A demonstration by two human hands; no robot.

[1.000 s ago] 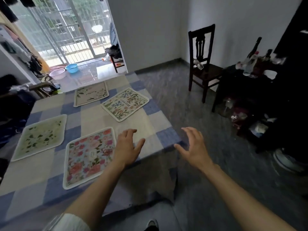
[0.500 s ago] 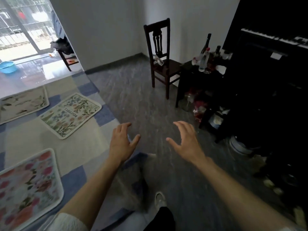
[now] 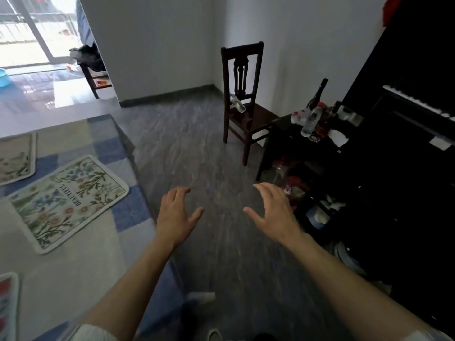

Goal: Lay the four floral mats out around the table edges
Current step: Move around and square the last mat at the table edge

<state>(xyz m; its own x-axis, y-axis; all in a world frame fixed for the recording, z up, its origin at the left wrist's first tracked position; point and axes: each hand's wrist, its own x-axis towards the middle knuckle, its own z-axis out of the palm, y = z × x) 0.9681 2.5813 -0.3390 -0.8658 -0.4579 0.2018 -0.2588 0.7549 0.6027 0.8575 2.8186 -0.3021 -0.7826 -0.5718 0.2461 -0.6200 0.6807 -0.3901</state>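
Mats: three visible on table [image 3: 81, 279] — wildflower mat [image 3: 69, 201], far mat [image 3: 16, 157], rose mat [image 3: 7, 306]; fourth out of view. Left hand [image 3: 176, 217], right hand [image 3: 275, 214] empty, spread, over floor. Risk: arm brushing cloth, skewing mats.

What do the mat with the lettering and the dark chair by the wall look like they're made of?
The lettered mat looks like soft printed fabric: matte surface, stitched pale border, rounded corners. The chair looks like dark stained wood with a slight sheen, judging by its carved back slat.
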